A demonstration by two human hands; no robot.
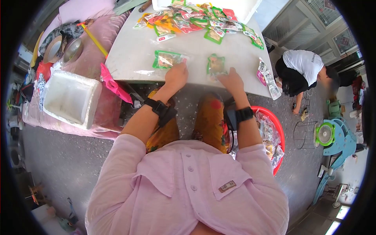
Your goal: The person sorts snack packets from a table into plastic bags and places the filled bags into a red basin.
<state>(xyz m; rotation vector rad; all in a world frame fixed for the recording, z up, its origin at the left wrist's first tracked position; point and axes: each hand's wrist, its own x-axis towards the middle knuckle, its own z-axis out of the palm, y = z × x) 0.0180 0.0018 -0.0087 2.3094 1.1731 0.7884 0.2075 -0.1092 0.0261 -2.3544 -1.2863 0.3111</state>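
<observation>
The person sits at a white table (pixel 133 47), and both hands are above its near edge. The left hand (pixel 176 76) is grasping the lower right corner of a green-edged packet (pixel 166 59), which lies flat on the table and has some brownish food inside. The right hand (pixel 233 81) has its fingers at the lower right corner of a second green packet (pixel 216 64); whether it pinches this corner or only touches it, I cannot tell. The two packets are apart from each other, side by side.

Farther on the table there is a loose pile of packets (pixel 196 18), with green, red, orange and white colours, and behind it stands a white foam container (pixel 250 9). Near the right edge of the table lies a white and red strip of packets (pixel 270 80), and a small pink packet (pixel 261 77) is just beside it. At the left edge a bright pink plastic bag (pixel 113 86) hangs down.

On the floor, to the right of the knees, a red basin (pixel 282 137) holds many clear packets (pixel 270 135). To the left, an open foam box (pixel 92 102) rests on a pink cloth (pixel 84 47). At the right, another person (pixel 303 64) bends down near a wire rack (pixel 305 133).
</observation>
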